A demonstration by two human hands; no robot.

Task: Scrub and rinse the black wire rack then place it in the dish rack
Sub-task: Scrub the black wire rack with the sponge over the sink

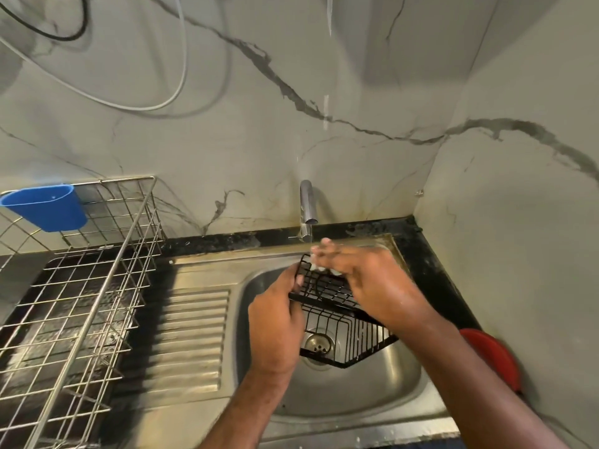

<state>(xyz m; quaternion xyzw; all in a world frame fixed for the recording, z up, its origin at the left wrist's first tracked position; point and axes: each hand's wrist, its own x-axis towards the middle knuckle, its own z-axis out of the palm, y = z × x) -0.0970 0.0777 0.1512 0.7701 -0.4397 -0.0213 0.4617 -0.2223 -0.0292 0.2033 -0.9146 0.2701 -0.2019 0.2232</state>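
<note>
Black wire rack (337, 319), no visible writing

Black wire rack (337, 296) in my grip: thin coated metal, matt. Stainless steel sink (372, 393): brushed, dull sheen, ribbed drainboard at its left edge. Curved chrome tap (307, 202): polished, mirror-bright. Silver wire dish rack (97, 286): bare shiny metal. Blue plastic cup (48, 207): smooth, semi-matt. Grey-veined marble-look wall (259, 124): smooth, glossy. My skin is wet and glistening.
</note>
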